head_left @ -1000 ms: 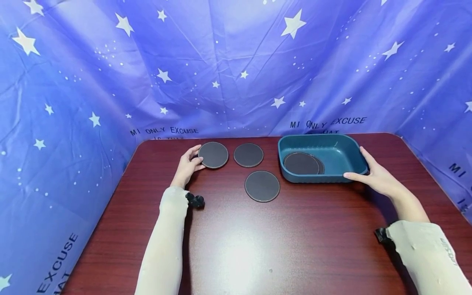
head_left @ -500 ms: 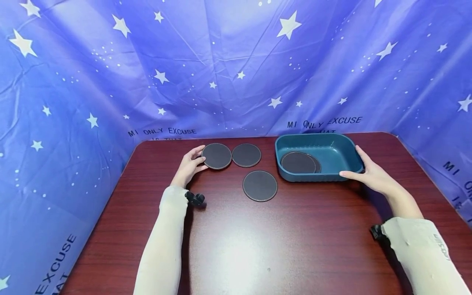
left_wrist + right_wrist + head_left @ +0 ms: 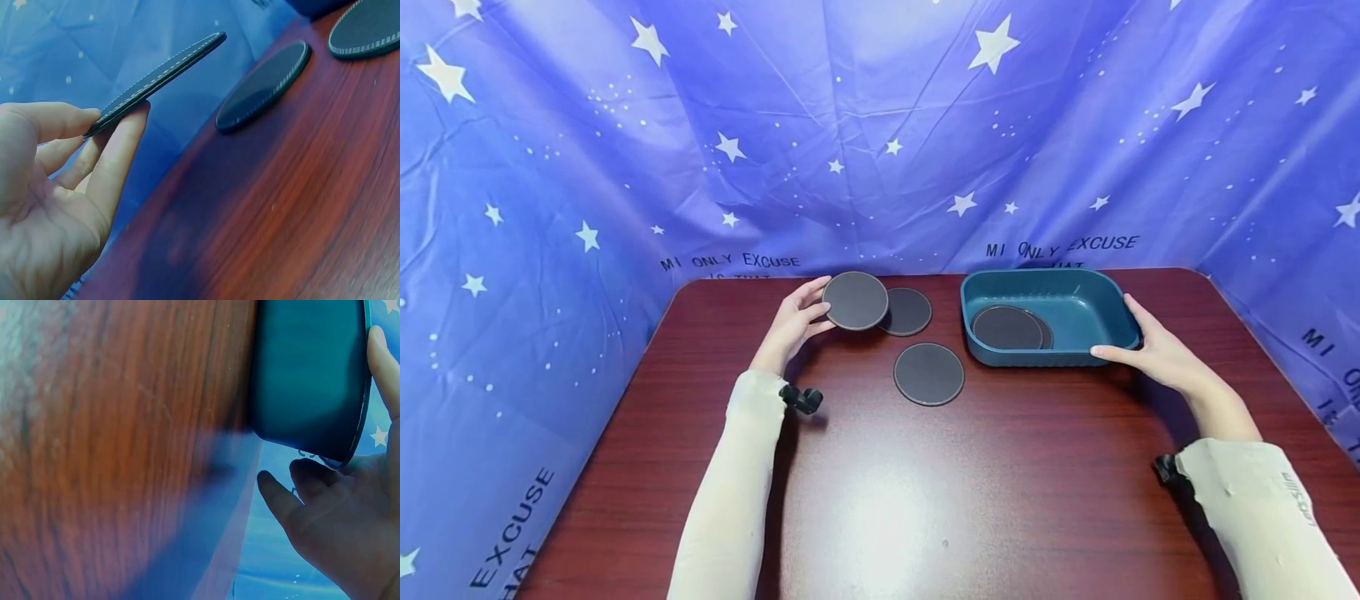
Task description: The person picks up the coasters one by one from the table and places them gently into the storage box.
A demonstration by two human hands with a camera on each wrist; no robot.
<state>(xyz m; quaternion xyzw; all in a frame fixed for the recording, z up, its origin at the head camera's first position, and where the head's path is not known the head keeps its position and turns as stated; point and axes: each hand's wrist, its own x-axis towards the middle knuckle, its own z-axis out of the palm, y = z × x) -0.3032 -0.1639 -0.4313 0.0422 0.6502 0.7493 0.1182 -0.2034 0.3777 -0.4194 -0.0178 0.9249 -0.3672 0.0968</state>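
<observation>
In the head view my left hand [image 3: 792, 327] pinches the edge of a round black coaster [image 3: 855, 301], lifted above the table. The left wrist view shows this stitched coaster [image 3: 156, 80] tilted, thumb on top and fingers beneath. A second coaster [image 3: 913, 312] lies flat behind and partly covered by it; a third coaster [image 3: 928, 374] lies nearer me. My right hand [image 3: 1167, 354] holds the right end of a teal plastic basin [image 3: 1037, 360], thumb on its front rim. Inside, at the left, two overlapping coasters [image 3: 1006, 327] lie. The right wrist view shows the basin's outer wall [image 3: 306, 375].
The dark red wooden table [image 3: 1000, 483] reflects a bright glare in front. A blue curtain [image 3: 865, 100] with white stars hangs right behind the table's back edge and along both sides.
My left hand has moved right and lifted its coaster off the table, so it now overlaps the second coaster in view. My right hand keeps its hold on the basin.
</observation>
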